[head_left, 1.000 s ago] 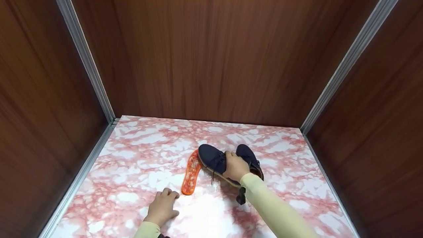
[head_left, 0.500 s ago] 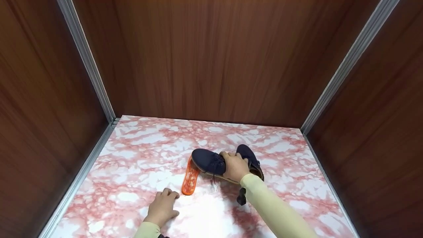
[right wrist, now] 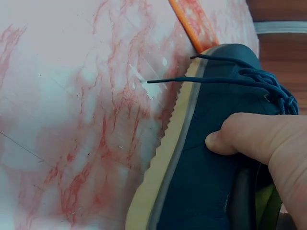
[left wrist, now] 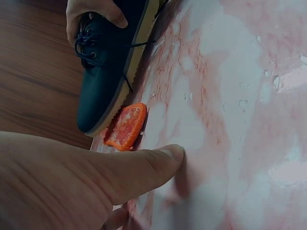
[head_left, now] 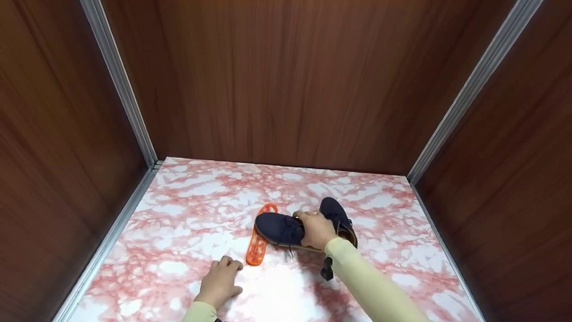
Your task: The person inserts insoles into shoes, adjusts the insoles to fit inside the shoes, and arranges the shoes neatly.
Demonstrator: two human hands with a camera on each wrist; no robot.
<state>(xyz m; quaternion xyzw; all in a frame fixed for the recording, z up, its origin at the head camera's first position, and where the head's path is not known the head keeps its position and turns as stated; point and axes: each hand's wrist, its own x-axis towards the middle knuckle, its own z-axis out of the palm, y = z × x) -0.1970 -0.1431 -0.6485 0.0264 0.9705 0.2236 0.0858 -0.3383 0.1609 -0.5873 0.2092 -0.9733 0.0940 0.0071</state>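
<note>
My right hand point(head_left: 316, 230) grips a navy lace-up shoe point(head_left: 275, 227) by its upper, with the thumb point(right wrist: 225, 139) pressed on the side in the right wrist view. Its toe points left and covers the middle of an orange-rimmed insole point(head_left: 255, 252). Whether the shoe touches the insole I cannot tell. Just behind my right hand stands a second navy shoe point(head_left: 333, 208), partly hidden by it. My left hand point(head_left: 217, 281) rests on the table to the left of the insole, fingers loosely bent and holding nothing. In the left wrist view, the tan ridged sole point(left wrist: 127, 76) shows along the shoe's edge.
The table point(head_left: 178, 232) has a red and white marbled top. Brown wood-grain panels point(head_left: 277, 89) enclose it at the back and both sides, with grey metal rails point(head_left: 120, 80) at the corners. A small black object point(head_left: 327, 269) hangs at my right wrist.
The held shoe has turned, its toe swinging left and towards me across the insole. The insole's far tip now shows beyond the shoe. My left hand has stayed in place.
</note>
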